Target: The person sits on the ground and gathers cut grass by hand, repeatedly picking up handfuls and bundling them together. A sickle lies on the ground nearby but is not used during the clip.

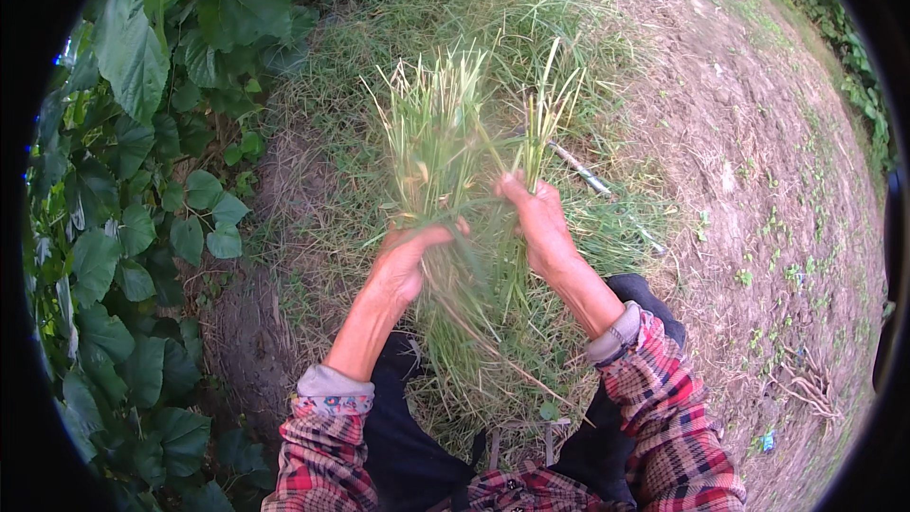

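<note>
A thick bundle of cut green grass [437, 135] is gripped in my left hand [412, 252], the pale cut stems fanning upward and the leafy ends hanging down. My right hand [540, 217] is closed around a thinner bunch of grass stems [542, 114] just to the right, its stalks pointing up. Some blades between the two hands are blurred. Behind and right of the right hand, a metallic-looking rod or handle [579, 169] lies on the grass, partly hidden; I cannot tell what tool it is.
Broad-leaved plants [135, 227] crowd the left side. Cut grass [633, 220] lies on the ground at the right hand's side. Bare soil with small weeds [739, 178] slopes off to the right, with dry twigs [810, 384] and a blue scrap [767, 440] on it.
</note>
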The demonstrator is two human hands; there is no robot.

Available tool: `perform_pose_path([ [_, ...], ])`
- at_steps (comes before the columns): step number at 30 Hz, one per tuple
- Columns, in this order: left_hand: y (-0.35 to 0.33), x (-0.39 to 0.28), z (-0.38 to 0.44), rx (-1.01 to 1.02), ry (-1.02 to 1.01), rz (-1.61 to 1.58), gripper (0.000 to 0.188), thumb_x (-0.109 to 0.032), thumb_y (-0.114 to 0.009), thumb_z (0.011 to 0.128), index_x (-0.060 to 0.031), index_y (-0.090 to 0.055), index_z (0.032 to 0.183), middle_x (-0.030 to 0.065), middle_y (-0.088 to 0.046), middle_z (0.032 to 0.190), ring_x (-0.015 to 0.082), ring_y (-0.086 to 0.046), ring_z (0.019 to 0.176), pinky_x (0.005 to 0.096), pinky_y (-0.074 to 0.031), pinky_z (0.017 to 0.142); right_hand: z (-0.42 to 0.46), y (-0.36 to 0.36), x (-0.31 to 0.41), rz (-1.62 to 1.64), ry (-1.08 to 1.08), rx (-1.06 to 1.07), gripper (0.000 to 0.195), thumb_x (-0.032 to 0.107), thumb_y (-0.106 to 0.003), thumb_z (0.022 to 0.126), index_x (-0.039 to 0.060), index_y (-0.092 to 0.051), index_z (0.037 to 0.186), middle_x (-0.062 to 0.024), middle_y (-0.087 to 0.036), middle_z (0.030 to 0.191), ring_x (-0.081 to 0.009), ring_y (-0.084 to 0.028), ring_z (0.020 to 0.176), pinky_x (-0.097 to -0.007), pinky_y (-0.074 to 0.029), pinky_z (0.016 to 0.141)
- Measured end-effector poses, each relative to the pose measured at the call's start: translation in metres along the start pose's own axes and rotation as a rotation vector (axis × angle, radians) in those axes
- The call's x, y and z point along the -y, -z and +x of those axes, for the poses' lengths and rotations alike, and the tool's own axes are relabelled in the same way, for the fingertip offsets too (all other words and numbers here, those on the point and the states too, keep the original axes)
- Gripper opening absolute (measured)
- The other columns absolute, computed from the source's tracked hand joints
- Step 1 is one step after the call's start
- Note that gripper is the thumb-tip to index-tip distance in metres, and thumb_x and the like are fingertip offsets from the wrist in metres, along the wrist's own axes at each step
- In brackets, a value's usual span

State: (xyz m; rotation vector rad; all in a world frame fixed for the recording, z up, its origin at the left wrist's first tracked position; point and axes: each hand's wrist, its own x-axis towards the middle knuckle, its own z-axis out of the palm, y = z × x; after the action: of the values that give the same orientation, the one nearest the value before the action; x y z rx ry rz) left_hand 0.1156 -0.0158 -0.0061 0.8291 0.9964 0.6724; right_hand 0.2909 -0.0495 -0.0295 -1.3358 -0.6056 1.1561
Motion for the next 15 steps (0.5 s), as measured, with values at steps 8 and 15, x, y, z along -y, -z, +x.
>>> perform_pose_path([
  [8,-0.017,0.003,-0.005,0.013,-0.029,0.138,0.025,-0.001,-0.064,0.069,0.0024,-0.065,0.093,0.0136,-0.066,0.092,0.0225,-0.061,0.089,0.0341,-0.047,0.085,-0.002,0.006,0.004,0.13,0.027,0.191,0.014,0.019,-0.057,0.087,0.0048,-0.057,0.083,-0.0024,-0.056,0.069,-0.0112,-0.053,0.062,-0.0287,-0.042,0.059],
  [15,-0.011,0.012,0.001,-0.093,0.025,0.029,0.033,0.003,-0.063,0.068,0.0083,-0.061,0.1,0.0154,-0.065,0.093,0.0239,-0.062,0.087,0.0367,-0.049,0.086,-0.005,0.001,0.003,0.118,0.012,0.203,0.009,0.012,-0.057,0.085,0.0027,-0.058,0.086,-0.0028,-0.054,0.07,-0.0122,-0.051,0.064,-0.0273,-0.042,0.059],
])
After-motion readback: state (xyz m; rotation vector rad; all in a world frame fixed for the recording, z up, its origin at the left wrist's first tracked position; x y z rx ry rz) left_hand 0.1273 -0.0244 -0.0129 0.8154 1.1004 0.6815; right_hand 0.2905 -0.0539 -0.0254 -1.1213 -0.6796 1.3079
